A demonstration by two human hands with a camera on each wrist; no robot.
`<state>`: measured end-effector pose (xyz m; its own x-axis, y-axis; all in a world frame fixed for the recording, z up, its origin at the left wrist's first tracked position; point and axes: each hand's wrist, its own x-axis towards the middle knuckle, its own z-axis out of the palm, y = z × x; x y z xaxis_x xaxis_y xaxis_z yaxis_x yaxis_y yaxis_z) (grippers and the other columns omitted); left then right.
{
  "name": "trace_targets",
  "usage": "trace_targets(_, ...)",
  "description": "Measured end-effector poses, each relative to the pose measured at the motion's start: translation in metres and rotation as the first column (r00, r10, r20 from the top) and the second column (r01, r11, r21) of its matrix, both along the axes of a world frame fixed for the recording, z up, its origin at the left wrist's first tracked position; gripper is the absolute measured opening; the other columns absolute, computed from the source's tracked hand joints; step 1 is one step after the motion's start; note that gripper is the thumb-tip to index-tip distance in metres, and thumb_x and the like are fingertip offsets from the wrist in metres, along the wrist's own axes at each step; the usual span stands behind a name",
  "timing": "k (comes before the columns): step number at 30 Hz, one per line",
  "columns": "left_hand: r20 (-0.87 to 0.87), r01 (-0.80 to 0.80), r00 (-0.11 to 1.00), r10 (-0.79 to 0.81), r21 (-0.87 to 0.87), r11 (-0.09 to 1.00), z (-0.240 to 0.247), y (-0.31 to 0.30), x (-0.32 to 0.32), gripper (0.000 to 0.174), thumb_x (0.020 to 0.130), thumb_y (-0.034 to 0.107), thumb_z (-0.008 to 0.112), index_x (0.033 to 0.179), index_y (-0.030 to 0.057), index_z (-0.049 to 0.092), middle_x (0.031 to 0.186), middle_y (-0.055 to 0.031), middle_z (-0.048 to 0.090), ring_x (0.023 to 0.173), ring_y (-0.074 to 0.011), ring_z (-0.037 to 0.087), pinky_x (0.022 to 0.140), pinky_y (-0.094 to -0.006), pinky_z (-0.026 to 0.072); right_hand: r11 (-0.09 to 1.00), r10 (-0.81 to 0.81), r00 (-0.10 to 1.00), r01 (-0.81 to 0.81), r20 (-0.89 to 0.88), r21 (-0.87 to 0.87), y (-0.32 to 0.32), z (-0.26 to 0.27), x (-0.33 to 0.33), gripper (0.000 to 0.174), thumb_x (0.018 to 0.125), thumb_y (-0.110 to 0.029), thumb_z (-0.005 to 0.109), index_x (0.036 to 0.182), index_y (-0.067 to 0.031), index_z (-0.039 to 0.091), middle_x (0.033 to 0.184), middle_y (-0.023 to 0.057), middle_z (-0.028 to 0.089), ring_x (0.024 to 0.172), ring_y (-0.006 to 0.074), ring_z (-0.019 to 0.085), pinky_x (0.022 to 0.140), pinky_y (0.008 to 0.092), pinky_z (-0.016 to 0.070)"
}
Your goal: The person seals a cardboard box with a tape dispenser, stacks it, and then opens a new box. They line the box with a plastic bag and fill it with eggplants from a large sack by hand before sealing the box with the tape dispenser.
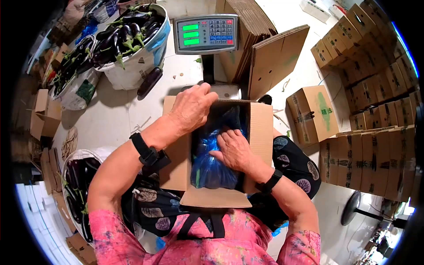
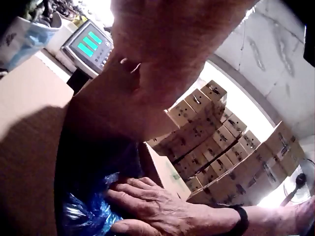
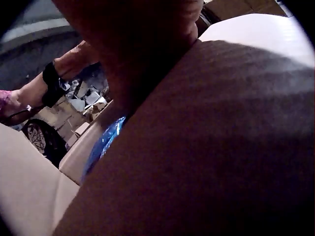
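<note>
An uncovered cardboard box (image 1: 216, 196) stands between the person's knees, its side and near flaps folded outward. Inside lies a shiny blue plastic bag (image 1: 214, 170), filled out at the near end and darker toward the far wall. The right hand (image 1: 235, 150) rests on top of the bag, fingers spread and fairly straight. At the box's far left corner, the left hand (image 1: 193, 107) has bent fingers right at the rim; its fingertips are hidden, so I cannot tell what they hold. A digital scale display (image 1: 206, 34) stands beyond the box, its platform (image 1: 227, 92) just behind the far edge.
Sacks of eggplants (image 1: 126, 73) stand at the far left, with one loose eggplant (image 1: 150, 82) on the floor. Flattened cartons (image 1: 278, 59) lean beside the scale. A taped box (image 1: 311, 115) and stacked boxes (image 1: 371, 161) line the right. Another eggplant sack (image 1: 99, 152) sits near the left elbow.
</note>
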<state>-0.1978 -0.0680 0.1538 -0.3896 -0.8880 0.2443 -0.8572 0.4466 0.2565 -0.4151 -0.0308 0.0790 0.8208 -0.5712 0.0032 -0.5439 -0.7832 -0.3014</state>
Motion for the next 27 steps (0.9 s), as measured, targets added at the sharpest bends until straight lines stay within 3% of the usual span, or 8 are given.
trace_targets(4, 0.047, 0.123, 0.990, -0.131, 0.152, 0.981, -0.034, 0.031, -0.002, 0.047, 0.075, 0.001, 0.063, 0.122, 0.0009, 0.060, 0.130, -0.0169, 0.055, 0.119, -0.0372, 0.054, 0.087, -0.0434, 0.0540, 0.999, -0.010, 0.995, 0.015, 0.099, -0.043, -0.002, -0.008, 0.004, 0.047, 0.090, -0.045, 0.063, 0.094, 0.0013, 0.064, 0.091, 0.0157, 0.061, 0.096, 0.0303, 0.057, 0.085, 0.0402, 0.0435)
trace_targets(5, 0.293, 0.121, 0.942, -0.164, 0.160, 0.980, -0.052, 0.039, -0.001, 0.051, 0.074, 0.004, 0.063, 0.124, -0.0050, 0.058, 0.146, -0.0215, 0.044, 0.134, -0.0396, 0.044, 0.103, -0.0397, 0.0482, 0.998, -0.007, 0.997, 0.012, 0.078, -0.057, -0.002, -0.007, 0.005, 0.047, 0.090, -0.044, 0.063, 0.105, 0.0007, 0.063, 0.102, 0.0175, 0.061, 0.105, 0.0318, 0.056, 0.091, 0.0416, 0.0429)
trace_targets(9, 0.247, 0.133, 0.957, -0.152, 0.092, 0.987, -0.077, 0.034, 0.005, 0.056, 0.073, 0.008, 0.064, 0.126, -0.0097, 0.055, 0.145, -0.0239, 0.044, 0.134, -0.0412, 0.042, 0.114, -0.0413, 0.0357, 0.965, 0.110, 0.983, -0.070, 0.148, -0.254, 0.006, 0.009, -0.006, 0.053, 0.090, -0.039, 0.066, 0.126, -0.0012, 0.058, 0.129, 0.0214, 0.057, 0.124, 0.0352, 0.050, 0.101, 0.0433, 0.0413)
trace_targets(14, 0.202, 0.156, 0.966, -0.161, 0.043, 0.987, -0.073, 0.043, 0.006, 0.053, 0.085, 0.024, 0.065, 0.123, -0.0107, 0.055, 0.142, -0.0243, 0.046, 0.133, -0.0441, 0.043, 0.106, -0.0445, 0.0457, 0.846, 0.188, 0.960, -0.265, 0.207, 0.463, 0.038, 0.102, -0.041, 0.071, 0.084, -0.049, 0.073, 0.133, -0.0023, 0.054, 0.137, 0.0239, 0.052, 0.123, 0.0419, 0.053, 0.097, 0.0477, 0.0464)
trace_targets(16, 0.142, 0.143, 0.978, -0.152, 0.073, 0.987, -0.069, 0.044, 0.003, 0.060, 0.087, 0.036, 0.066, 0.123, -0.0100, 0.055, 0.142, -0.0244, 0.046, 0.134, -0.0446, 0.041, 0.107, -0.0451, 0.0450, 0.778, 0.294, 0.947, -0.316, 0.129, 0.543, 0.072, 0.107, -0.049, 0.061, 0.083, -0.045, 0.074, 0.123, -0.0014, 0.059, 0.116, 0.0210, 0.064, 0.104, 0.0400, 0.063, 0.085, 0.0482, 0.0506)
trace_targets(18, 0.105, 0.142, 0.982, -0.155, 0.119, 0.983, -0.060, 0.041, 0.006, 0.069, 0.086, 0.048, 0.067, 0.122, -0.0091, 0.055, 0.142, -0.0244, 0.045, 0.135, -0.0449, 0.040, 0.108, -0.0456, 0.0442, 0.875, 0.219, 0.972, -0.158, -0.084, 0.457, 0.092, 0.090, -0.049, 0.032, 0.087, -0.030, 0.070, 0.103, -0.0034, 0.061, 0.094, 0.0157, 0.066, 0.088, 0.0381, 0.066, 0.071, 0.0472, 0.0523)
trace_targets(20, 0.075, 0.141, 0.985, -0.156, 0.183, 0.973, -0.057, 0.040, 0.008, 0.084, 0.079, 0.062, 0.068, 0.123, -0.0080, 0.055, 0.145, -0.0243, 0.043, 0.137, -0.0462, 0.037, 0.108, -0.0482, 0.0428, 0.879, 0.136, 0.983, -0.177, 0.122, 0.444, 0.078, 0.075, -0.050, 0.017, 0.089, -0.019, 0.065, 0.087, -0.0045, 0.056, 0.080, 0.0133, 0.063, 0.076, 0.0372, 0.065, 0.060, 0.0483, 0.0494)
trace_targets(27, 0.092, 0.151, 0.975, -0.201, 0.386, 0.910, -0.040, 0.046, 0.000, 0.120, 0.059, 0.077, 0.074, 0.136, -0.0099, 0.045, 0.152, -0.0297, 0.032, 0.143, -0.0518, 0.024, 0.110, -0.0549, 0.0366, 0.985, -0.085, 0.996, 0.086, -0.012, 0.148, 0.045, 0.045, -0.038, 0.053, 0.069, -0.033, 0.083, 0.105, -0.0049, 0.057, 0.110, 0.0148, 0.052, 0.106, 0.0332, 0.050, 0.087, 0.0464, 0.0393)
